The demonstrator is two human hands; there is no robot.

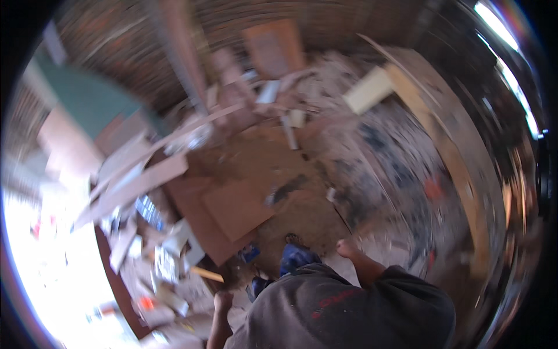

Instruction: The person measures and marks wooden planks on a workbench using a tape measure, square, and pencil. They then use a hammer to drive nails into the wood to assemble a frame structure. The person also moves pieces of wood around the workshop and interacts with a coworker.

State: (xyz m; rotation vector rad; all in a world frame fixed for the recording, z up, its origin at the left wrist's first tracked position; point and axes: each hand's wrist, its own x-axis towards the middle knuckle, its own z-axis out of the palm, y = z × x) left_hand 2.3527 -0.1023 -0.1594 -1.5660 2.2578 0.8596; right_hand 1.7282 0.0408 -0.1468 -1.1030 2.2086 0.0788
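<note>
My left hand (pixel 222 301) hangs low beside my body with its fingers curled in, and nothing shows in it. Just beyond it lies a short yellowish wood strip (pixel 207 274), apart from the fingers. On the other side, my right hand (pixel 347 249) is held out in front of my hip, also closed, with no object visible in it. Motion blur softens both hands. Brown flat boards (pixel 238 209) lie on the dusty floor ahead of me. My dark grey shirt (pixel 337 308) hides part of the ground.
Loose planks (pixel 139 189) and scraps pile up at the left, beside a bright opening (pixel 52 267). A long wooden bench or board edge (pixel 459 168) runs along the right. Farther off, a brown panel (pixel 274 49) leans against the brick wall (pixel 331 20).
</note>
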